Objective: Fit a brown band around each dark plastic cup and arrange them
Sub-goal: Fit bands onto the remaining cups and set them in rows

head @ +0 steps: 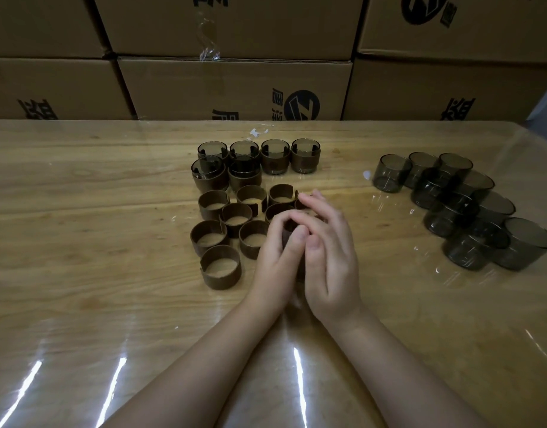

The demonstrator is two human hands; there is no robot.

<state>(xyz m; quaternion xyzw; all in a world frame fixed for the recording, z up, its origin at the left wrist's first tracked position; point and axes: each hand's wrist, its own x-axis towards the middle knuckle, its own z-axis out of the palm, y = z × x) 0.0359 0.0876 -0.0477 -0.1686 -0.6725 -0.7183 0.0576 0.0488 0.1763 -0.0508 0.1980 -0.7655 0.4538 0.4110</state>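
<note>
Band-fitting station, head view, with the block of banded cups (274, 162) taken as the landmark. It shows six dark cups already sleeved, four in its far row and two in its near row. Just nearer than this block, the loose bands (221, 267) stand on edge on the table (80, 211), and several show an open split in the wall. Well to the right of the block, the bare cups (463, 211) crowd together, some lying on their sides. Beyond the block rise the cardboard boxes (229, 88). Near and slightly right of the block, the left hand (276, 257) and right hand (330, 261) meet thumb to thumb. Their fingers close about a held band (289, 231). The fingers hide whether a cup already sits inside it. By its look the band is light, thin and springy, likely to flex open at the split and to buckle if squeezed. It is probably best taken by the outer wall on either side of the split. The cups appear light, rigid, thin-walled and glossy, so likely slippery. A grip across the rim or base seems safest, leaving the side wall free for the band. The glossy table cover may let pieces slide.
</note>
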